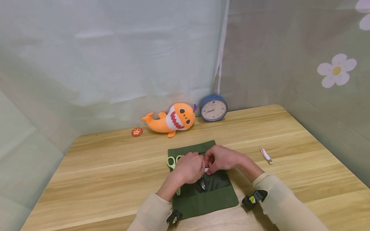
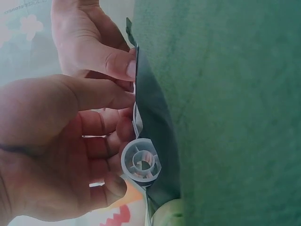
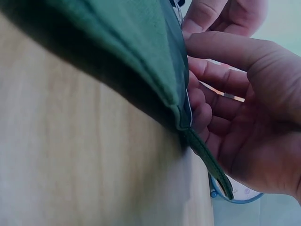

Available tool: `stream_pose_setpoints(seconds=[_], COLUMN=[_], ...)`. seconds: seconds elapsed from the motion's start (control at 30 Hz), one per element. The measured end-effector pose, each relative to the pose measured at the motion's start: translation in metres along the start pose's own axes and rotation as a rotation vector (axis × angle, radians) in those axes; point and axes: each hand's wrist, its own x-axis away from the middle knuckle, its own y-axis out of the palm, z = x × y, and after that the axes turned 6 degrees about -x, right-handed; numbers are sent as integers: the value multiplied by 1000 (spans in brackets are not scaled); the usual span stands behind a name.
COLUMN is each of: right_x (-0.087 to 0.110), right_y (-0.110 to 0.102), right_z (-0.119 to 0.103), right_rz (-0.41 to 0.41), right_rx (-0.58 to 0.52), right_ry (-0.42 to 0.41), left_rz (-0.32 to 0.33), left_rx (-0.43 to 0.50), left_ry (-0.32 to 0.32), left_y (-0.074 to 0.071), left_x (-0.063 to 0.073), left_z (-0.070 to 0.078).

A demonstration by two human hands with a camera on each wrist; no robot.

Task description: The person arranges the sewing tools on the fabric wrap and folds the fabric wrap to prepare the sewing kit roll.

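A dark green cloth pouch [image 1: 206,202] with a black inner side lies spread on the table. My left hand [image 1: 189,166] is over its middle, thumb and fingers bent together at a small white thing. From the right, my right hand [image 1: 222,158] pinches that small white thing [image 1: 206,169], which has a yellowish edge; the fingers hide most of it. Below the left hand lies a slim dark thing [image 1: 202,183] with a pale end. In the left wrist view a round clear plastic end [image 2: 141,160] shows beside the left fingers. Light green scissors [image 1: 171,162] lie along the pouch's left side, partly covered.
A pink-and-white small strip with a metal end [image 1: 266,156] lies right of the pouch. At the back are an orange plush shark [image 1: 173,119], a blue round clock [image 1: 213,108] and a red round badge [image 1: 137,132]. Curtains stand behind the wooden table [image 1: 115,179].
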Motion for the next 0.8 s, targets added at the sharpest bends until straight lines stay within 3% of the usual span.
stream_pose_setpoints(seconds=[0.37,0.8], right_x=[0,1], right_y=[2,2], right_z=[-1,-1], right_rz=[1,-6], right_rx=[33,51], right_ry=[-5,-10], left_rz=[-29,-15], left_rx=[12,13], left_ry=[-28,-30], left_y=[-1,1], left_x=[1,-1], left_z=[2,1])
